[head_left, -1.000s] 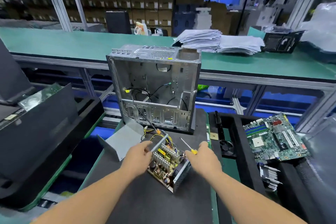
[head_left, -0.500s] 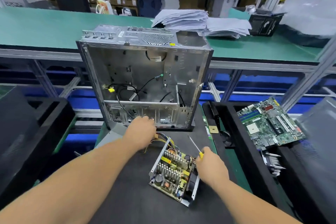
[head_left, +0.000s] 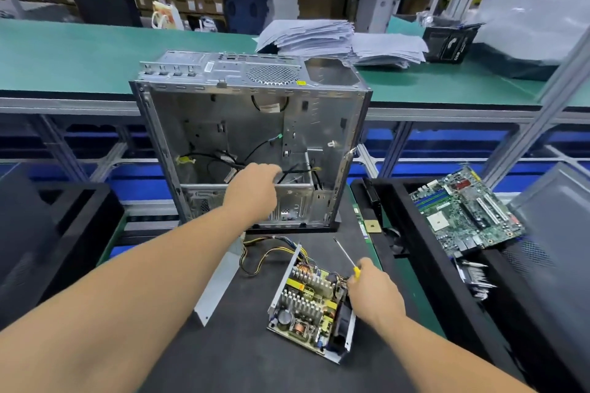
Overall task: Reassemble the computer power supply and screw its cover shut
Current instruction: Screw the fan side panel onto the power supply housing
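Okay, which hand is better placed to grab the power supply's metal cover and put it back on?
Left, probably. The cover lies under the left forearm; the left hand reaches into the case. The right hand grips the screwdriver at the power supply.

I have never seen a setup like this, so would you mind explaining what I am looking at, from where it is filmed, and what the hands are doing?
The view comes from a camera worn on a person's head, looking down at their own two bare arms. There is no robot.

On the dark mat lies an opened power supply, its circuit board and metal fins showing. Its grey cover lies beside it, not yet fitted. Behind them stands an empty computer case.

The right hand holds a yellow-handled screwdriver next to the power supply. The left hand reaches into the case among black cables; whether it grips one is unclear.

To the right, a motherboard rests in a black tray.
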